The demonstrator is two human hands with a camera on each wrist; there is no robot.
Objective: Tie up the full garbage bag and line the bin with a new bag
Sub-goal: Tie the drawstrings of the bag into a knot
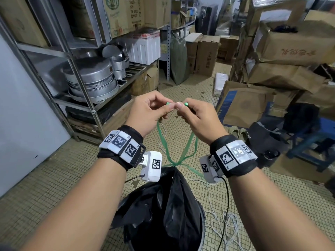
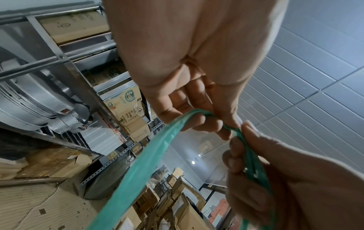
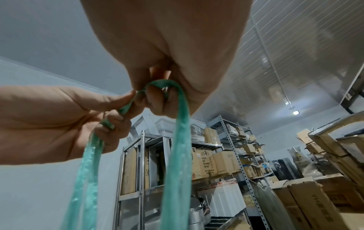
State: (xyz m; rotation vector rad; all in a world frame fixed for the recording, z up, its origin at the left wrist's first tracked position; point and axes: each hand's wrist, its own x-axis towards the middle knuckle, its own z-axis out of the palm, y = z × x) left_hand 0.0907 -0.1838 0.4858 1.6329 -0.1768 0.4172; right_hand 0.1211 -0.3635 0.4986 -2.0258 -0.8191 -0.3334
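- The black garbage bag (image 1: 168, 201) hangs directly below your two grips, its body in the bin (image 1: 202, 230) on the tiled floor (image 1: 59, 185), its neck gathered to a point.
- The green drawstring (image 1: 163, 142) runs up from that gathered neck in two loops, one to each grip; the strands cross just above the neck in what looks like a first knot.
- Your left hand (image 1: 146, 113) pinches its loop between thumb and curled fingers; the left wrist view shows the strand (image 2: 138, 163) passing over the fingers.
- Your right hand (image 1: 197, 118) holds the other loop the same way, with the strand (image 3: 177, 140) draped over curled fingers. The two grips almost touch, thumb tips together.
- Judged from this, you are midway through tying: the mouth is drawn shut, and a second knot with the loops at your grips seems to be the step in hand.
- Left to do: finish the knot, lift the bag out, and fit a new liner. No fresh bag shows in any view.
- Beyond your grips stand a metal shelf rack (image 1: 87, 98) with pans to the left, and cardboard boxes (image 1: 244, 104) to the right.
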